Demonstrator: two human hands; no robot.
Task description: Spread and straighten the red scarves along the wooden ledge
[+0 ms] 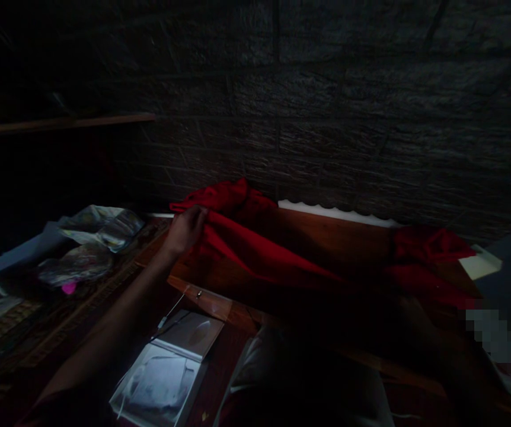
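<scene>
A long piece of red cloth (pixel 259 252) lies bunched and stretched across a brown wooden table (pixel 326 237). My left hand (pixel 187 228) reaches forward and is closed on the cloth's left end, pinching a fold. The cloth runs rightward to another bunched heap (pixel 424 249) at the table's right side. My right hand is somewhere in the dark lower right; I cannot make out its fingers.
Crumpled plastic bags and wrapped items (pixel 99 228) lie on a patterned surface at the left. A grey-white box or booklet (pixel 166 367) sits below the table edge. A dark brick-textured wall (pixel 326 118) stands behind; a shelf (pixel 60 124) at the upper left.
</scene>
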